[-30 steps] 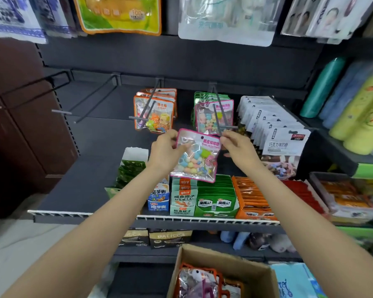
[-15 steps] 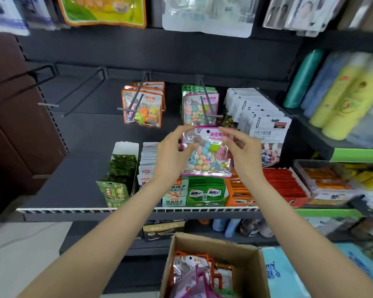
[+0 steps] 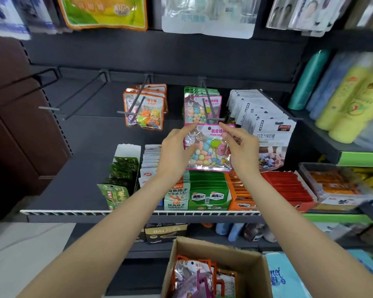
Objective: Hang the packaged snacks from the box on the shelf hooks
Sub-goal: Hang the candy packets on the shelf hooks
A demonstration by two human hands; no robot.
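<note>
A pink-edged clear packet of pastel candies [image 3: 209, 149] is held up just below the tip of the middle shelf hook [image 3: 211, 112]. My left hand [image 3: 176, 150] pinches its top left corner, and my right hand [image 3: 239, 147] pinches its top right edge. More of the same pink packets [image 3: 200, 108] hang farther back on that hook. Orange-edged snack packets [image 3: 145, 110] hang on the hook to the left. The open cardboard box [image 3: 254, 276] at the bottom holds several more orange and pink packets [image 3: 194, 278].
Two bare hooks [image 3: 52, 108] stick out at the left. White packets [image 3: 267, 125] fill the hook at the right. Boxed snacks [image 3: 209, 190] line the shelf below my hands, behind its white front rail [image 3: 95, 212]. Bottles [image 3: 351, 100] lie on the right-hand shelf.
Both hands have carried the pink packet up and to the right, from in front of the shelf to just under the hook's tip. The packet has turned level.
</note>
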